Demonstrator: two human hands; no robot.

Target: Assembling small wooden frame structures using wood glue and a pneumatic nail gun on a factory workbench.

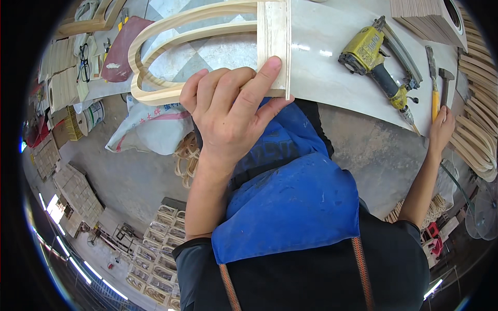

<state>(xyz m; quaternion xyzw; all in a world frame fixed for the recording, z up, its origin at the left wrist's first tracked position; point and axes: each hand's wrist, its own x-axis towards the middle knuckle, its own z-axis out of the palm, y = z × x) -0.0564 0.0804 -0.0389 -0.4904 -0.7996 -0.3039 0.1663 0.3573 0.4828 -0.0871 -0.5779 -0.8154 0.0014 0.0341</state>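
My left hand presses on the near end of a flat pale wooden board joined to a curved, arch-shaped wooden frame lying on the grey workbench. Fingers curl over the board's corner at the bench edge. My right hand reaches far right to the bench edge, fingertips at a yellow-handled tool beside a hammer; whether it grips anything is unclear. A yellow nail gun lies between the hands.
Stacked curved wooden pieces pile up at the right. A stack of thin boards sits at the top right. Sacks, a bucket and more wooden frames lie on the floor to the left. I wear a blue apron.
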